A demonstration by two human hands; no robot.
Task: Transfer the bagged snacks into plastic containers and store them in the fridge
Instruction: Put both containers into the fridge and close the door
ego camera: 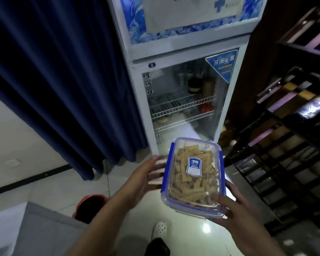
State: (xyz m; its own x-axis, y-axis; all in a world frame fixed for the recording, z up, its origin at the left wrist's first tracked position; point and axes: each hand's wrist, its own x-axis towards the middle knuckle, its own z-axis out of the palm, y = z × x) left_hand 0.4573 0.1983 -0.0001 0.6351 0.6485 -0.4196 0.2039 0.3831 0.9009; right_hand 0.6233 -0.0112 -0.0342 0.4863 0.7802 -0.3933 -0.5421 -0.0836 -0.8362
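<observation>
- Before the fridge (187,52), right hand (242,217) grips the lidded container (192,174); left hand (146,176) flat-fingered alongside.
- Keep it level; free that left hand to open up.

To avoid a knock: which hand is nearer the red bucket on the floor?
Left. The left hand is above and right of the red bucket; the right hand is farther right, holding the container.

We look down on a pale, glossy tiled floor (50,193). On it stand a red bucket (90,206), the fridge (185,58) and our white clog (160,228). Inside the fridge, white wire shelves (181,103) carry dark jars (194,85) on top, with a red item (205,108) and a pale round item (163,119) lower down.
</observation>
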